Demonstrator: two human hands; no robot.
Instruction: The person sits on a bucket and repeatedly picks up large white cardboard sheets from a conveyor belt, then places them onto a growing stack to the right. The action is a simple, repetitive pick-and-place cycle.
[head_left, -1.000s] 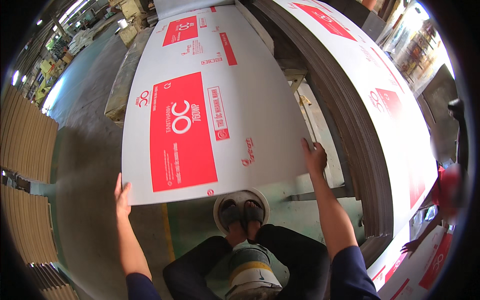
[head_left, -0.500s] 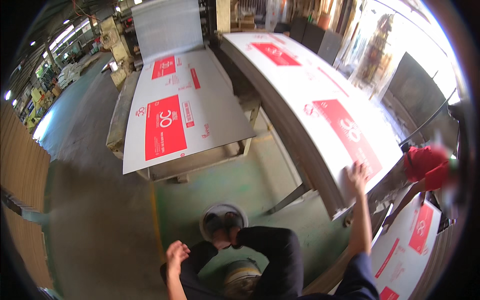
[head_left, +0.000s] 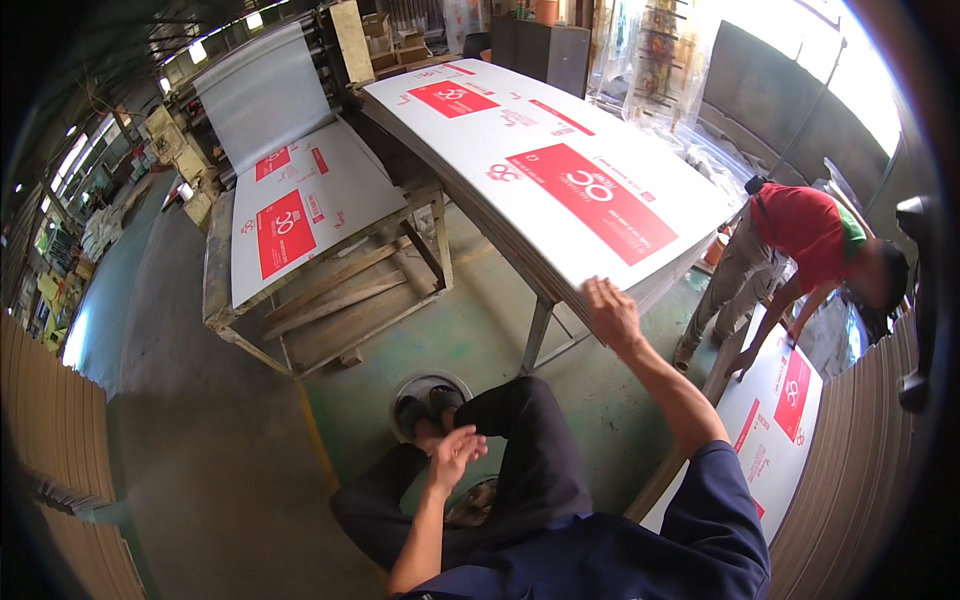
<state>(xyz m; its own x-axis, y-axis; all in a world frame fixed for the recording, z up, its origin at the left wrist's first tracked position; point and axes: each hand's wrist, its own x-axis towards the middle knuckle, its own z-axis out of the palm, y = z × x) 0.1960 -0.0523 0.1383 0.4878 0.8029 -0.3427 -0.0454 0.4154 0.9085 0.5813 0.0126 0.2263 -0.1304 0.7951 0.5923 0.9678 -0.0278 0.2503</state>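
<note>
My right hand [head_left: 612, 312] is at the near corner of a tall stack of white-and-red printed cardboard sheets [head_left: 640, 262], fingers stretched out along the edge of the top sheet, not wrapped round it. Over my lap hangs my left hand [head_left: 456, 456], empty, its fingers loosely apart and blurred by motion. Another printed sheet [head_left: 325, 215] lies on the metal-framed table [head_left: 290, 345] to the left, running back under a machine's grey sheet [head_left: 262, 95].
On the right a co-worker in a red top [head_left: 805, 230] bends over a printed sheet [head_left: 760, 420], both hands at it. Brown cardboard stacks [head_left: 860, 440] stand on the right, more cardboard [head_left: 55, 420] at far left. My feet rest on a round base [head_left: 402, 385].
My view has shifted, bringing the co-worker more fully into sight. My right hand has slid from the sheet's top to its near edge. My left hand has moved inward over my lap.
</note>
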